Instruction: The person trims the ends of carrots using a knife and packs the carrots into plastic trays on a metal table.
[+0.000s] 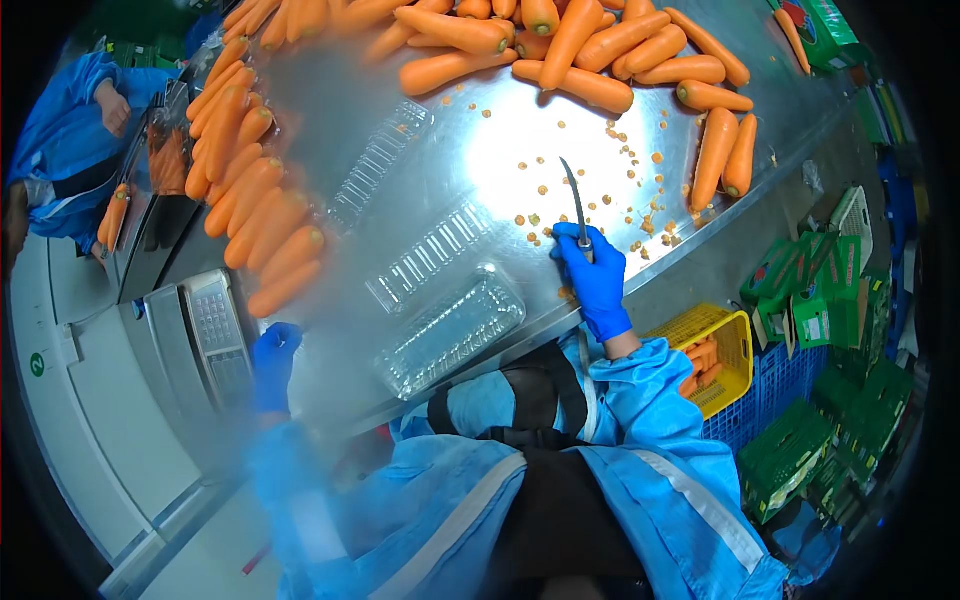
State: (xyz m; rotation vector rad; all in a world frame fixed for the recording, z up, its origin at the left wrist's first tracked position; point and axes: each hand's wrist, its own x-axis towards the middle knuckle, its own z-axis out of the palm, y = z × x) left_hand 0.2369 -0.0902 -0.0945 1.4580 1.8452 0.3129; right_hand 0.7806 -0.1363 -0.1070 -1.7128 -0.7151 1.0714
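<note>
My right hand (597, 280), in a blue glove, is closed around the handle of a small curved knife (575, 198). Its blade points away from me over the steel table (520, 130), among scattered carrot trimmings (640, 200). My left hand (274, 362), also gloved in blue, is at the table's left edge with its fingers curled in. No object shows in it, though haze blurs that side. Just beyond it lies the nearest carrot (285, 290) of a long row (235, 150). Between my hands sits a clear plastic tray (452, 332).
Two more clear plastic pieces (428, 257) lie farther in. Loose carrots (590, 50) are heaped at the far side. A scale (215, 325) stands left. At right are a yellow crate (715, 350) and green boxes (815, 290). Another person (85, 140) works at far left.
</note>
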